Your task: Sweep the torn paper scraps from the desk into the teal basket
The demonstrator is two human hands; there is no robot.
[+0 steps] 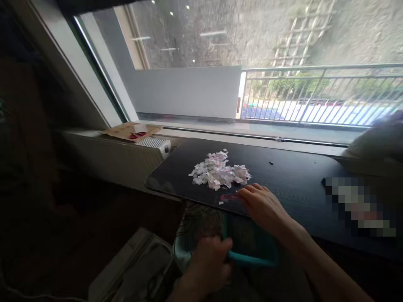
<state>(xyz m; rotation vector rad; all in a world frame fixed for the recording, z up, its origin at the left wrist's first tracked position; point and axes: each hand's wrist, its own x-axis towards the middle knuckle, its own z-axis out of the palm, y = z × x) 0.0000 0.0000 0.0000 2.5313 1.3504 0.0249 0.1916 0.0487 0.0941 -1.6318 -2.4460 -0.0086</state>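
A heap of small cut paper pieces (217, 170), white and pale pink, lies on the black tabletop (283, 180). My right hand (260, 201) rests at the table's front edge with its fingers curled down. A thin pink, partly see-through object (229, 196) sticks out leftward from under those fingers; its kind is not clear. Below the edge, my left hand (209, 260) is closed around the rim of a teal bin (252, 259). That bin sits under the tabletop, its inside dark. One loose paper piece (221, 203) lies close to the edge.
Behind the table runs a large window with a railing (321, 96) outside. A white radiator (157, 144) and a brown sheet with a red item (137, 135) are at the left. A blurred-out object (359, 205) lies on the right. A pale box (135, 268) stands low left.
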